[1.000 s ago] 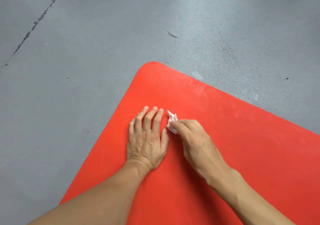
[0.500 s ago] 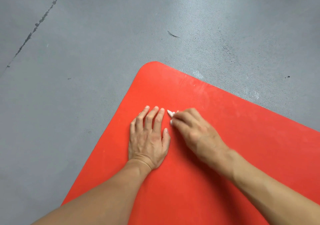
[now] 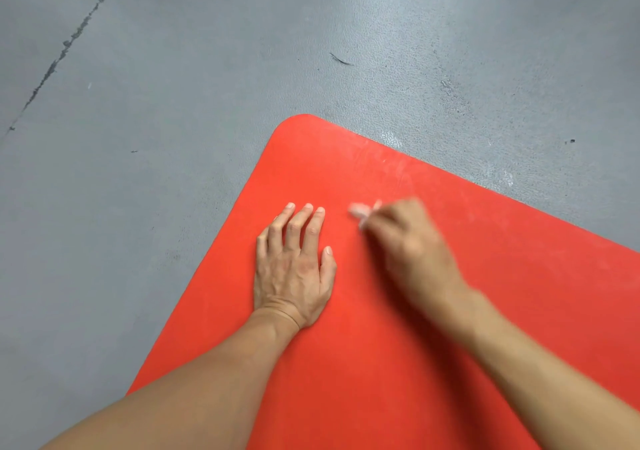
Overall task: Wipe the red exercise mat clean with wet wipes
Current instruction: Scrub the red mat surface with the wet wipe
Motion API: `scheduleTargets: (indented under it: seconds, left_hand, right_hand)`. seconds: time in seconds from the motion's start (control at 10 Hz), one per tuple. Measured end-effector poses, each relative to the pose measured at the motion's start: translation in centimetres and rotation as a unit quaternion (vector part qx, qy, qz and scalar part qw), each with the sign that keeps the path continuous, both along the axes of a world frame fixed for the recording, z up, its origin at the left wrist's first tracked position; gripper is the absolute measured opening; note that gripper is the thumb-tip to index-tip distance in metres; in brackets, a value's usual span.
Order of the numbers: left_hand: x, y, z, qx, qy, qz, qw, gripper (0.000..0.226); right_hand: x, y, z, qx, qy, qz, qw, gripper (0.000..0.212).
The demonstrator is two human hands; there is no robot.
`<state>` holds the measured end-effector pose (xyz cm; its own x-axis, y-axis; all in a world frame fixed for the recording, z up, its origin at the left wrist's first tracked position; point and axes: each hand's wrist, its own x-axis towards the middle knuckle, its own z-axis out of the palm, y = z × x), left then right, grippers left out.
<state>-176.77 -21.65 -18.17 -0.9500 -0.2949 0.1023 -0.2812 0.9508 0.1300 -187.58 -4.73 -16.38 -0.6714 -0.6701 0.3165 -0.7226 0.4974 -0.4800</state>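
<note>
Floor (image 3: 173, 137): grey, textured, with a dark crack running toward the far left corner of the view and a small dark sliver lying beyond the mat. Mat (image 3: 398, 363): red, flat on the floor, its rounded far corner pointing away from you, one long edge running back toward your left side and the other edge running off to your right. Whitish smears (image 3: 391, 167) sit on the mat just inside its far right-hand edge, a little way along from the rounded corner; I judge these the part left to clean. Left hand (image 3: 294, 273): flat on the mat, palm down, fingers straight and slightly spread, holding nothing, resting nearer the left edge and apparently bracing you. Right hand (image 3: 408, 245): blurred, fingers curled, pinching the wipe (image 3: 358, 212) at its tips; the blur hides exactly which fingers hold it, and you cannot tell whether the wipe touches the mat. The wipe is a small, crumpled white wad sticking out toward the left hand's fingertips but apart from them. Relation to mind: the smears lie beyond your right hand and slightly to its right, toward the far edge, so your right hand is the nearer one; in my judgement the stroke wants to run along that edge, the smears' own line.
</note>
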Motion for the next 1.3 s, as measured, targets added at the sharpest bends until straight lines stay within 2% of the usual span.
scheduleTargets:
  seconds: [0.1, 0.2, 0.3, 0.4, 0.5, 0.6, 0.7, 0.8, 0.9, 1.0, 1.1, 1.2, 1.3]
  left_hand:
    - [0.1, 0.0, 0.0, 0.003, 0.001, 0.001, 1.000, 0.060]
    - [0.1, -0.1, 0.0, 0.001, -0.001, 0.002, 1.000, 0.060]
    - [0.1, 0.0, 0.0, 0.000, 0.000, 0.001, 1.000, 0.061]
    - [0.1, 0.0, 0.0, -0.002, 0.001, -0.002, 1.000, 0.060]
    - [0.1, 0.0, -0.1, -0.004, 0.005, 0.000, 1.000, 0.060]
    - [0.0, 0.0, -0.1, -0.004, 0.006, 0.001, 1.000, 0.060]
    - [0.0, 0.0, -0.1, -0.002, 0.004, 0.003, 1.000, 0.060]
    - [0.1, 0.0, 0.0, -0.001, 0.004, 0.002, 1.000, 0.061]
    - [0.0, -0.1, 0.0, -0.004, 0.003, 0.003, 1.000, 0.060]
    - [0.0, 0.0, -0.1, -0.004, -0.001, 0.005, 1.000, 0.059]
    - [0.0, 0.0, 0.0, -0.002, 0.003, 0.006, 1.000, 0.059]
    - [0.0, 0.1, 0.0, -0.001, 0.004, 0.006, 1.000, 0.059]
    - [0.0, 0.1, 0.1, 0.001, 0.006, 0.006, 1.000, 0.059]
  right_hand:
    - [-6.5, -0.1, -0.2, -0.017, -0.002, -0.174, 0.985, 0.017]
    - [-1.5, -1.3, 0.0, -0.025, -0.041, -0.199, 0.979, 0.019]
    - [5.7, -1.2, 0.6, -0.030, -0.057, -0.044, 0.997, 0.023]
    - [1.3, -1.9, 0.2, -0.022, -0.012, 0.015, 1.000, 0.028]
    - [-6.5, -4.4, -0.3, -0.032, 0.012, -0.108, 0.994, 0.022]
    - [-7.6, -5.2, -0.2, -0.036, -0.034, -0.204, 0.978, 0.022]
    - [-1.3, -3.1, 0.4, -0.035, -0.050, -0.167, 0.984, 0.024]
    - [4.5, -0.5, 0.9, -0.015, -0.050, 0.002, 0.999, 0.035]
    - [-1.0, -0.4, 0.3, 0.002, 0.005, -0.002, 1.000, 0.027]
    - [-7.6, -0.5, -0.1, -0.011, 0.001, -0.185, 0.983, 0.020]
    - [-3.9, -0.8, 0.1, -0.022, -0.019, -0.232, 0.972, 0.018]
    - [4.7, 0.7, 0.7, -0.021, -0.052, -0.100, 0.993, 0.024]
    - [5.1, 2.7, 1.0, 0.009, -0.030, 0.021, 0.999, 0.039]
